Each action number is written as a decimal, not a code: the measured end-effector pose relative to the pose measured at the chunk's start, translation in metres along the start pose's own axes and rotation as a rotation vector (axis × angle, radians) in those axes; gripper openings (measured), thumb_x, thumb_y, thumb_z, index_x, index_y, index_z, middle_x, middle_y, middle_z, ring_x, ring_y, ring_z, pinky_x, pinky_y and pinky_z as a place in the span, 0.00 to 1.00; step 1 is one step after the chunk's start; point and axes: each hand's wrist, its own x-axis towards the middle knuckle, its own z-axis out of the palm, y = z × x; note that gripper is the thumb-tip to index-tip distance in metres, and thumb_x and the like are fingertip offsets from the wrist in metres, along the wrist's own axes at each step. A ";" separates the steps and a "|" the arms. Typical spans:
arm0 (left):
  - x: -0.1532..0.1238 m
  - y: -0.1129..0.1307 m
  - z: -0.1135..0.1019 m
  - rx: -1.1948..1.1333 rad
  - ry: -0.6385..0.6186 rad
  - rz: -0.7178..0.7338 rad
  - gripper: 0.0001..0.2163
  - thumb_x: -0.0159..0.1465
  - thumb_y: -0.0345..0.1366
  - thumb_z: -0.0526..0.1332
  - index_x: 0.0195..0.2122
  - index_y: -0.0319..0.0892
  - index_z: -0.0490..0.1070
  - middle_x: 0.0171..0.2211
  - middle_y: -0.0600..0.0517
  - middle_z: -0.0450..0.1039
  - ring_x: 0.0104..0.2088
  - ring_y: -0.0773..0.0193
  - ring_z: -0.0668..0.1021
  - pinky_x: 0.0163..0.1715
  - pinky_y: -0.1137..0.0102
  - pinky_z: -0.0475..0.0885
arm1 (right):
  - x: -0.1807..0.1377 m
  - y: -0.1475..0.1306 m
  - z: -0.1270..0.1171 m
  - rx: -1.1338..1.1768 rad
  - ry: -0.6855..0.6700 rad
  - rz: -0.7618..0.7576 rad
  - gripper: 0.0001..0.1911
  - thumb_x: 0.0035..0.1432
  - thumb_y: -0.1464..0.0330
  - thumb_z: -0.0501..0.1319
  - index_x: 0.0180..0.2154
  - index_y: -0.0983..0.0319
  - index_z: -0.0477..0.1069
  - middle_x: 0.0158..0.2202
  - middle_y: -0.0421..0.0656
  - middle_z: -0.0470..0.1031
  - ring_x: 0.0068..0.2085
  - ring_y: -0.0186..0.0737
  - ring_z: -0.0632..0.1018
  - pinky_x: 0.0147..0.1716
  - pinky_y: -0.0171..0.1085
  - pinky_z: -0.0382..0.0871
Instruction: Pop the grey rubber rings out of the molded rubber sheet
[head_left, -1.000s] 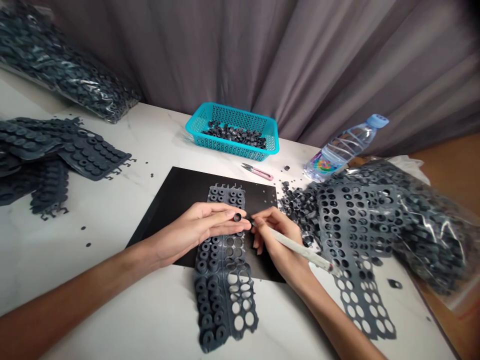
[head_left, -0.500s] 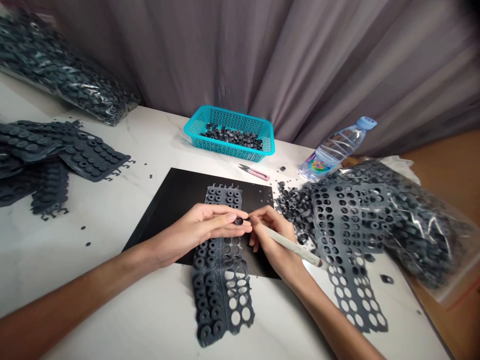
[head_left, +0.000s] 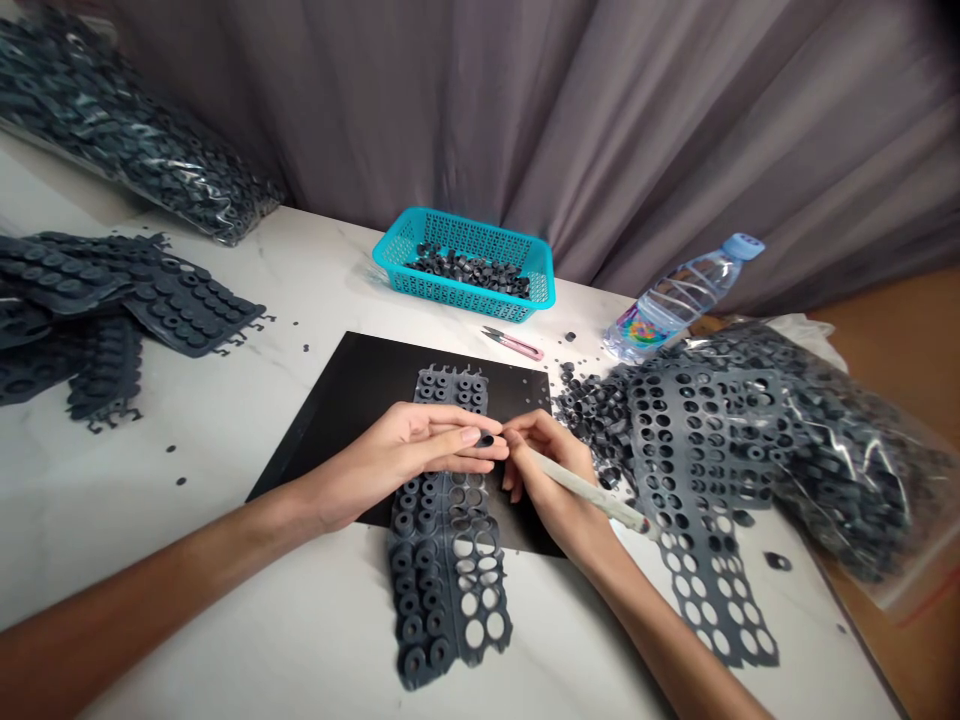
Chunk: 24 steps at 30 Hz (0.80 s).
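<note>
A dark grey rubber sheet of rings (head_left: 444, 560) lies lengthwise over a black mat (head_left: 360, 390); its near right part has empty holes. My left hand (head_left: 409, 455) rests on the sheet with fingers together, pinching a small black rubber ring (head_left: 485, 439) at the fingertips. My right hand (head_left: 547, 470) is closed round a white pen-like tool (head_left: 592, 493), whose tip meets the ring.
A teal basket (head_left: 469, 262) of loose rings stands behind the mat, pink snips (head_left: 514, 344) beside it. A water bottle (head_left: 679, 297), a pile of loose rings (head_left: 592, 405), emptied sheets (head_left: 694, 500) and a plastic bag (head_left: 840, 440) lie to the right. Full sheets (head_left: 105, 300) and another bag (head_left: 127, 150) are left.
The ring in my left fingertips has turned slightly against the tool tip. Both hands stay in nearly the same place; the view shifted a little.
</note>
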 end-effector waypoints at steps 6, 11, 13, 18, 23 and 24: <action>0.001 -0.001 0.000 -0.006 0.001 0.022 0.14 0.72 0.39 0.64 0.54 0.38 0.79 0.53 0.42 0.82 0.58 0.51 0.81 0.62 0.60 0.75 | 0.001 0.000 0.000 0.017 -0.001 0.016 0.12 0.70 0.59 0.61 0.38 0.60 0.70 0.21 0.35 0.72 0.20 0.32 0.72 0.20 0.29 0.67; 0.005 -0.008 -0.008 -0.022 0.023 -0.002 0.16 0.72 0.41 0.65 0.55 0.37 0.78 0.52 0.40 0.82 0.57 0.49 0.81 0.62 0.57 0.74 | 0.000 -0.005 0.001 0.024 -0.003 0.013 0.13 0.69 0.58 0.61 0.37 0.60 0.71 0.21 0.36 0.71 0.20 0.32 0.72 0.20 0.29 0.66; 0.007 -0.010 -0.011 -0.029 0.029 -0.010 0.16 0.72 0.42 0.65 0.55 0.37 0.78 0.52 0.39 0.82 0.57 0.49 0.82 0.62 0.57 0.74 | 0.000 -0.003 0.001 0.022 -0.009 0.014 0.13 0.69 0.57 0.61 0.37 0.60 0.71 0.21 0.36 0.72 0.20 0.33 0.72 0.20 0.30 0.66; 0.009 -0.010 -0.007 -0.066 0.034 -0.020 0.15 0.73 0.40 0.64 0.54 0.36 0.78 0.53 0.40 0.82 0.57 0.50 0.81 0.62 0.58 0.74 | 0.001 0.001 0.001 0.039 -0.025 0.006 0.14 0.69 0.57 0.60 0.38 0.60 0.71 0.22 0.36 0.71 0.21 0.33 0.72 0.20 0.30 0.66; 0.007 -0.008 -0.005 -0.047 0.084 -0.047 0.17 0.73 0.43 0.63 0.56 0.36 0.77 0.52 0.39 0.83 0.59 0.50 0.80 0.65 0.58 0.72 | 0.001 0.001 0.003 0.071 -0.017 0.008 0.13 0.69 0.57 0.61 0.37 0.60 0.71 0.22 0.36 0.71 0.20 0.32 0.71 0.19 0.29 0.66; 0.008 -0.007 -0.008 -0.024 0.113 -0.024 0.17 0.73 0.43 0.64 0.56 0.36 0.77 0.53 0.39 0.82 0.59 0.50 0.80 0.66 0.57 0.71 | 0.001 0.001 0.004 0.077 -0.005 0.004 0.13 0.69 0.57 0.61 0.37 0.60 0.71 0.23 0.36 0.72 0.20 0.32 0.71 0.18 0.29 0.66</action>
